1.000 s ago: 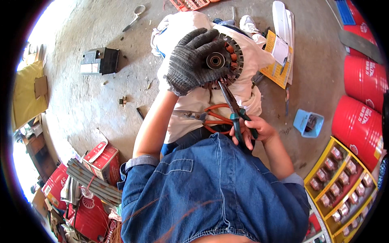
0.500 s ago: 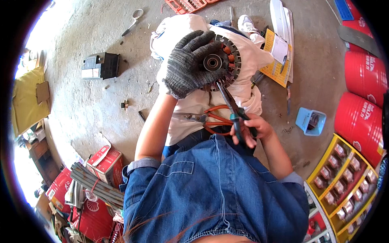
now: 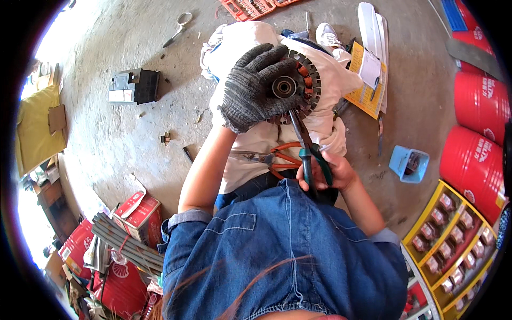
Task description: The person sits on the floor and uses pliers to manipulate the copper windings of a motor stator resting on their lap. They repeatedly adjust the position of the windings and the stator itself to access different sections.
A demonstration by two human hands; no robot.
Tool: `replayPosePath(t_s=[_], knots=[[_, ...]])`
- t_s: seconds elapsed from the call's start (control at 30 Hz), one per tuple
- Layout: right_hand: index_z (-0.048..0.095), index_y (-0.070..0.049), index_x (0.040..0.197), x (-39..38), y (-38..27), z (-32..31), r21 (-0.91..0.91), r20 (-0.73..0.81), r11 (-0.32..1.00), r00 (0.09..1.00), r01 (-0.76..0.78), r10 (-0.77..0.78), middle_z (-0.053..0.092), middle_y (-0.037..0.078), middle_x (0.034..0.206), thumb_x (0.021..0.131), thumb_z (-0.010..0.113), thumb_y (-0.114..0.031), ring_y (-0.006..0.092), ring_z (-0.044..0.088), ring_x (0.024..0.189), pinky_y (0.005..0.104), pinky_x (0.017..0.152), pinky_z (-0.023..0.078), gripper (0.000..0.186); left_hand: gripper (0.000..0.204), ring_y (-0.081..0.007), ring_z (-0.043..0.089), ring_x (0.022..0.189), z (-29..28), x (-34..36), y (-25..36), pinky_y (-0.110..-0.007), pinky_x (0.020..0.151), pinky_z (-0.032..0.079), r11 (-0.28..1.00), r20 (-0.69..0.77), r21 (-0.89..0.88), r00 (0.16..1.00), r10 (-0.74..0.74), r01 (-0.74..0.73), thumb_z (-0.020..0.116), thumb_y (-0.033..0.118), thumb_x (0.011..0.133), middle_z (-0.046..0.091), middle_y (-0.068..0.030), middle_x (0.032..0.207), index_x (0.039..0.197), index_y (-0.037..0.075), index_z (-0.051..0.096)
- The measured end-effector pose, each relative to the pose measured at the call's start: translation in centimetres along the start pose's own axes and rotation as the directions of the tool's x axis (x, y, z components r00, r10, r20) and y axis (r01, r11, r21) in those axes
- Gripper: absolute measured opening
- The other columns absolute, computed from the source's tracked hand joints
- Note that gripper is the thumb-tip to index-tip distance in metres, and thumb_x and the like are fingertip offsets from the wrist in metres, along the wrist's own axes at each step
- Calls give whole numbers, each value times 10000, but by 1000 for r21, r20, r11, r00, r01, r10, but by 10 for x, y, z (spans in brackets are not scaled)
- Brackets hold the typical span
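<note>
My left hand [image 3: 256,88], in a dark grey knitted glove, is closed over a round motor stator [image 3: 316,85] with a slotted metal rim and copper-coloured windings. A bearing [image 3: 284,86] sits at the stator's centre, beside my gloved fingers. In my bare right hand [image 3: 335,172] are long-nose pliers [image 3: 300,129] with green and black handles. Their tip reaches the stator's lower edge, below the bearing; what it grips there I cannot make out. Pliers with orange handles [image 3: 288,153] lie on my lap, on a whitish cloth [image 3: 250,34], under the long-nose pliers.
A black battery [image 3: 143,86] stands on the floor to the left. Right of me are a blue plastic bin [image 3: 397,160], red drums [image 3: 472,162] and a yellow rack of small boxes [image 3: 437,234]. An orange socket case [image 3: 250,8] lies ahead, near a yellow folder [image 3: 362,98].
The stator and my left hand have shifted slightly right. My right hand has closed more around the handles, and the pliers' handles have swung a little to the left.
</note>
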State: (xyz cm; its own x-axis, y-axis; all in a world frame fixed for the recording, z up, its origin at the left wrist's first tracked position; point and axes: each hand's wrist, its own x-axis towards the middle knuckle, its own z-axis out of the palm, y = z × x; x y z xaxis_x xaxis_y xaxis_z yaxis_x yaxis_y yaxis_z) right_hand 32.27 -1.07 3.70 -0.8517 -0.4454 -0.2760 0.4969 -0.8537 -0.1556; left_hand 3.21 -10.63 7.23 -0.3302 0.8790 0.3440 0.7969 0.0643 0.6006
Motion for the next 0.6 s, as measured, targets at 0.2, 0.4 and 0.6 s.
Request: replayPosePath(t_s=[0.2, 0.4, 0.6], knots=[[570, -26, 1287, 21, 30, 13, 290, 50, 949, 988, 123, -143, 599, 139, 1130, 894, 545, -654, 255, 564, 943, 411, 886, 438, 741, 672, -384, 535, 1286, 1, 2, 1, -480, 1083, 451, 1000, 0, 15, 1000, 11, -11, 862, 423, 681, 607, -125, 1367, 1270, 153, 678], [559, -48, 1061, 25, 26, 18, 339, 138, 941, 990, -24, -25, 459, 16, 846, 893, 601, -629, 94, 417, 648, 260, 588, 360, 607, 667, -381, 540, 1275, 0, 2, 0, -475, 1079, 452, 1000, 7, 17, 1000, -4, 4, 861, 428, 690, 608, -123, 1366, 1269, 151, 678], [548, -57, 989, 11, 3, 31, 240, -34, 963, 990, -121, 133, 457, 15, 817, 977, 530, -546, 99, 422, 656, 260, 593, 360, 490, 679, -377, 540, 1276, -1, 4, -2, -473, 1078, 451, 1000, 7, -13, 1000, -5, 5, 864, 438, 690, 604, -121, 1370, 1274, 146, 676]])
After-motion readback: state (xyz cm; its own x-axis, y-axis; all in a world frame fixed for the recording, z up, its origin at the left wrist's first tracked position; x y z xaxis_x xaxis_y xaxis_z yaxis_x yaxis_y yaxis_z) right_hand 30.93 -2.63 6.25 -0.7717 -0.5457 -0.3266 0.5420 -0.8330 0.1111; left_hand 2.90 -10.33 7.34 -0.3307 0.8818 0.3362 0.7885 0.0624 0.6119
